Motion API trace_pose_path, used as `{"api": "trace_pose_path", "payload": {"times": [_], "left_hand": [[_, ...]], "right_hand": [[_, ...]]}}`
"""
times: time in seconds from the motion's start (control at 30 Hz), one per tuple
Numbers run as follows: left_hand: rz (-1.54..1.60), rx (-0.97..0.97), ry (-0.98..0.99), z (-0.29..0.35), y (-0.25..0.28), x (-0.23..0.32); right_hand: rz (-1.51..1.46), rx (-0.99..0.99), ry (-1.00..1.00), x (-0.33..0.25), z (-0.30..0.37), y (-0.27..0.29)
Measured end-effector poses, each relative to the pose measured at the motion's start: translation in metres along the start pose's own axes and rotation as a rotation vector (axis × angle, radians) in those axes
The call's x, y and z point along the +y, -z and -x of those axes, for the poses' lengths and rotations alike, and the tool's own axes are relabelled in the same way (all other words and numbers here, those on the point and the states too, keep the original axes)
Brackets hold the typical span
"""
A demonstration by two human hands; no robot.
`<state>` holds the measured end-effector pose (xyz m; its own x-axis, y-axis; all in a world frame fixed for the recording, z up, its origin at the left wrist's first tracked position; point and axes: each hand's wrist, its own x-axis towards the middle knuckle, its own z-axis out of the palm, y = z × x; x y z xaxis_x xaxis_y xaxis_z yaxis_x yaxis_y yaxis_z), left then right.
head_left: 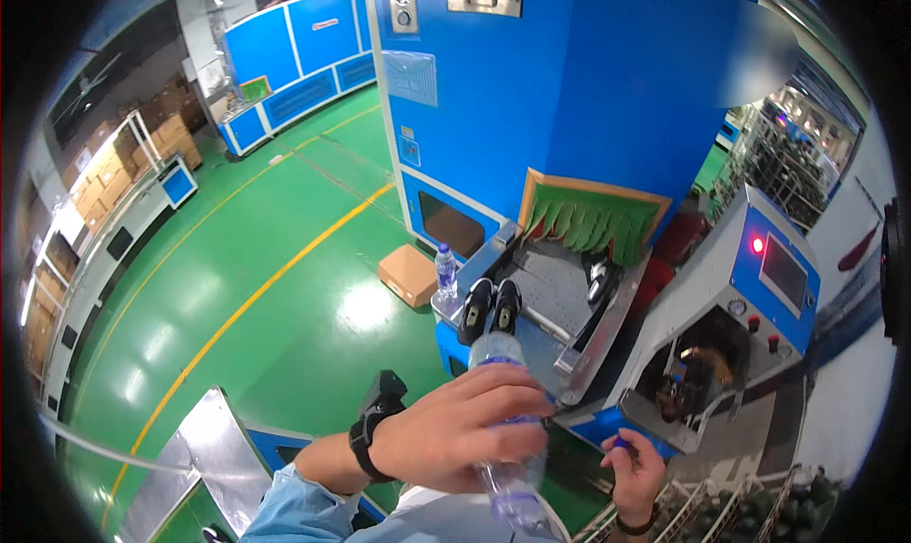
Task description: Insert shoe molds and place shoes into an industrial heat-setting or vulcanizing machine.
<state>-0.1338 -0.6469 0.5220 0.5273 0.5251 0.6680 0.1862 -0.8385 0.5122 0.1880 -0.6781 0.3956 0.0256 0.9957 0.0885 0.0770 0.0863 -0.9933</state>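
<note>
My left hand, with a black band on its wrist, is wrapped round a large clear plastic bottle. The bottle shows above and below my fingers, in front of my body. Lower right, my right hand is closed, with a small dark blue bottle cap pinched at its fingertips. Just beyond the large bottle, a pair of black shoes lies on the end of a conveyor. A smaller clear bottle with a purple cap stands upright beside the shoes.
Ahead stands a tall blue machine with a green strip curtain over its conveyor opening. Another dark shoe lies near the curtain. A brown carton sits on the green floor. To the right is a machine with a screen; a metal table stands lower left.
</note>
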Motion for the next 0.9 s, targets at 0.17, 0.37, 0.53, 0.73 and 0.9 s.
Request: {"api": "trace_pose_path", "payload": {"times": [0.17, 0.37, 0.53, 0.73, 0.9], "left_hand": [[-0.373, 0.15, -0.351, -0.095, -0.01, 0.051], [-0.646, 0.411, -1.006, -0.187, -0.025, 0.05], [-0.86, 0.397, -1.315, -0.229, -0.005, 0.082], [-1.031, 0.422, -1.36, -0.254, 0.036, 0.103], [-1.041, 0.38, -1.424, -0.244, 0.048, 0.124]], "right_hand": [[-0.059, 0.127, -0.202, 0.027, -0.002, 0.051], [-0.125, 0.11, -0.257, 0.061, -0.018, 0.086], [0.15, 0.077, -0.088, 0.042, -0.016, 0.085], [-0.051, 0.052, -0.582, 0.071, -0.038, 0.09], [-0.106, 0.051, -0.419, 0.145, -0.041, 0.07]]}}
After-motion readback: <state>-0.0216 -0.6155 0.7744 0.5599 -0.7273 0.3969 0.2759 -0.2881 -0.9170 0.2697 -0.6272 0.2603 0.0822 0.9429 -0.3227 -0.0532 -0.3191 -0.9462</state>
